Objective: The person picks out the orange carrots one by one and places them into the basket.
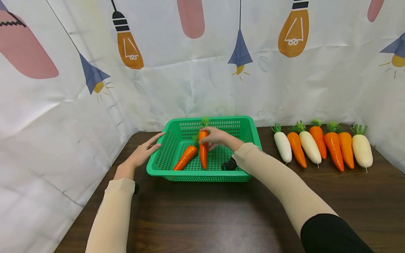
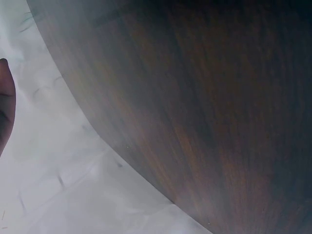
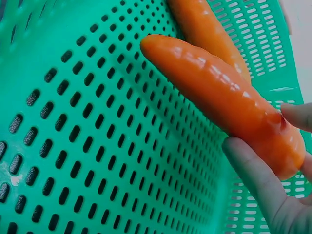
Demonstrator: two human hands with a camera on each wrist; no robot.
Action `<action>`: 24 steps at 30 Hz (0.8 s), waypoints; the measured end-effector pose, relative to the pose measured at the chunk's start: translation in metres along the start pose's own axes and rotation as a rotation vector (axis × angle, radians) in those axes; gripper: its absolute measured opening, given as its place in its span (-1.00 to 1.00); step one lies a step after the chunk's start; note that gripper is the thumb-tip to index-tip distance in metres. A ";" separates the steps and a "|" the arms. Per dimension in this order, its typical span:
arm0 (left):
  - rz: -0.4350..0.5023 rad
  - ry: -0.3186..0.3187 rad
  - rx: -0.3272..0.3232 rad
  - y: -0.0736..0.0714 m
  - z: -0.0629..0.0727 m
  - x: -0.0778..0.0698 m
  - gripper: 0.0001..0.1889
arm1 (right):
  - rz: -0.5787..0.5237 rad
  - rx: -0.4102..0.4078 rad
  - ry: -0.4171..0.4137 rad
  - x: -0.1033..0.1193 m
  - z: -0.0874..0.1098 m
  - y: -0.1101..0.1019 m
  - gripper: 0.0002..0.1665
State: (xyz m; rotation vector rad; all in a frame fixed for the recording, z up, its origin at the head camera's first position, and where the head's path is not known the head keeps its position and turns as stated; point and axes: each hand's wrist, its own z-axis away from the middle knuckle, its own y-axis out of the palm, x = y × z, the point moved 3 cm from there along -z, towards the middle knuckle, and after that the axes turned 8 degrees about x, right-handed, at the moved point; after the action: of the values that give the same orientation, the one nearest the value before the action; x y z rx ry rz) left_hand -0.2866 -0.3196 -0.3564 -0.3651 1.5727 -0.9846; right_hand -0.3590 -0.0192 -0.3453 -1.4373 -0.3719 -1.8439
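My right hand (image 1: 216,136) pinches an orange carrot (image 1: 203,151) near its leafy top, inside the green basket (image 1: 207,178). Seen from the right wrist, thumb and fingers lie on either side of the thick end of this carrot (image 3: 219,90), its tip over the perforated floor. A second carrot (image 1: 186,157) lies slanted in the basket just to the left. Beside the basket's left rim is my left hand (image 1: 141,153), fingers extended with their tips right at the rim. In the left wrist view only a bit of that hand (image 2: 6,105) shows at the left edge.
Right of the basket, a row of orange carrots (image 1: 334,149) and white radishes (image 1: 362,150) lies on the dark wooden table (image 1: 202,218). A patterned white curtain (image 1: 202,80) hangs behind the table and along its left side.
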 end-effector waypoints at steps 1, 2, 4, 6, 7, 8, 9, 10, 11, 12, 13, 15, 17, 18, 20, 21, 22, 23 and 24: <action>-0.002 -0.001 -0.001 0.000 0.000 0.000 -0.37 | 0.001 0.007 0.010 0.000 0.000 0.000 -0.15; -0.003 -0.002 -0.001 0.000 0.000 0.000 -0.37 | 0.004 0.015 0.020 -0.001 0.000 0.001 -0.15; -0.005 -0.003 -0.002 0.000 0.000 0.001 -0.37 | 0.010 0.033 0.041 -0.002 0.000 0.001 -0.13; -0.008 -0.004 -0.002 0.000 0.000 0.002 -0.37 | 0.021 0.047 0.060 -0.003 -0.001 0.001 -0.13; -0.007 -0.004 -0.002 0.000 0.000 0.002 -0.37 | 0.033 0.052 0.066 -0.004 -0.001 0.001 -0.14; -0.007 -0.003 -0.001 0.000 -0.001 0.002 -0.37 | 0.045 0.055 0.071 -0.004 -0.001 0.001 -0.14; -0.009 -0.003 -0.001 0.001 -0.001 0.002 -0.37 | 0.063 0.057 0.074 -0.005 -0.001 0.001 -0.15; -0.009 -0.003 0.000 0.001 -0.001 0.002 -0.37 | 0.080 0.058 0.079 -0.006 -0.001 0.001 -0.17; -0.008 -0.003 0.001 0.001 -0.002 0.002 -0.37 | 0.096 0.063 0.086 -0.007 -0.001 0.001 -0.19; -0.007 -0.004 0.001 0.001 -0.002 0.002 -0.37 | 0.116 0.071 0.098 -0.007 -0.001 0.001 -0.20; -0.007 -0.004 0.000 0.001 -0.003 0.002 -0.37 | 0.139 0.087 0.110 -0.008 0.000 0.001 -0.21; -0.007 -0.004 0.002 0.001 -0.003 0.001 -0.36 | 0.178 0.127 0.137 -0.009 0.002 0.001 -0.21; -0.001 -0.004 0.001 0.001 -0.003 0.001 -0.37 | 0.218 0.164 0.159 -0.009 0.003 0.002 -0.20; 0.000 -0.005 0.000 0.001 -0.003 0.001 -0.37 | 0.244 0.175 0.167 -0.009 0.004 0.003 -0.19; 0.004 -0.004 0.000 0.000 -0.002 0.001 -0.37 | 0.291 0.180 0.179 -0.009 0.004 0.003 -0.18; 0.007 -0.004 -0.001 0.000 -0.002 0.001 -0.37 | 0.315 0.176 0.185 -0.009 0.003 0.003 -0.18; 0.009 -0.005 -0.003 0.000 -0.001 0.002 -0.37 | 0.345 0.173 0.190 -0.008 0.003 0.004 -0.18; 0.010 -0.004 -0.002 0.000 -0.001 0.002 -0.37 | 0.377 0.171 0.192 -0.008 0.003 0.004 -0.18; 0.011 -0.005 -0.001 0.000 -0.001 0.002 -0.37 | 0.406 0.172 0.194 -0.006 0.002 0.005 -0.19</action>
State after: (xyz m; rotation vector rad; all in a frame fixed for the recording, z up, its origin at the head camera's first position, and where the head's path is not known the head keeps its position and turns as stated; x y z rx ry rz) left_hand -0.2878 -0.3208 -0.3574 -0.3590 1.5695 -0.9740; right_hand -0.3532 -0.0189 -0.3518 -1.1111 -0.1252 -1.5617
